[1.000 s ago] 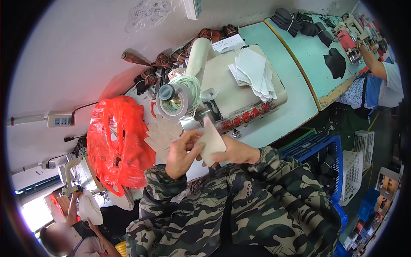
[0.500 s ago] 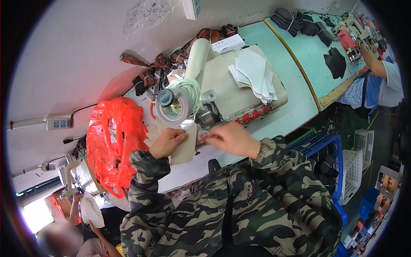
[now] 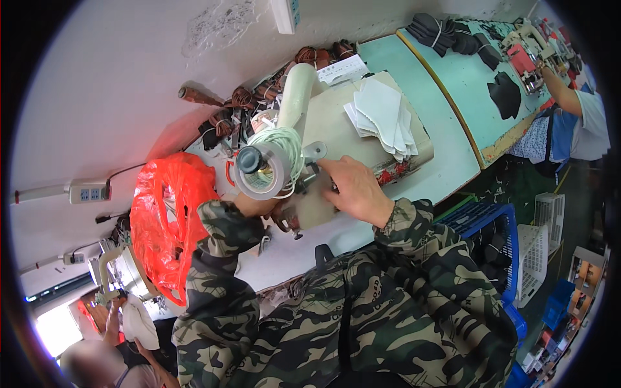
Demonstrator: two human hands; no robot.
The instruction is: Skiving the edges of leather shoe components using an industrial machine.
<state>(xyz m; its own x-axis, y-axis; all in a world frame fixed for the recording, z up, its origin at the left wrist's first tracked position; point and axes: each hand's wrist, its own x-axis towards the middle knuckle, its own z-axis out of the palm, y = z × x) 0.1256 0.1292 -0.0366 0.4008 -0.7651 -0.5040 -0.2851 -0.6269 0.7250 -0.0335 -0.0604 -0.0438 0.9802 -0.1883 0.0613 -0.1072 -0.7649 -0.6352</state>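
Note:
A beige flat piece (image 3: 309, 208), smeared by motion, lies at the front of a machine (image 3: 352, 108) with a beige bed and an upright pale cylinder. My right hand (image 3: 359, 192) is at its right edge, fingers bent and closed on it as far as I can see. On the other side my left hand (image 3: 254, 205) reaches in low behind a clear tape-like roll (image 3: 264, 174); its fingers are hidden. A coil of pale green cord (image 3: 284, 143) hangs beside the roll. Several white cut pieces (image 3: 381, 116) lie stacked on the machine bed.
A red plastic bag (image 3: 169, 223) stands left of the machine. Bundled brown and black pieces (image 3: 241, 98) line the wall. To the right are a blue crate (image 3: 511, 258) and a teal table (image 3: 446, 90) where a person works. Another person sits at lower left.
My left hand has moved in behind the roll, taking the beige piece toward the machine. My right hand has moved up and slightly right, onto the piece's edge.

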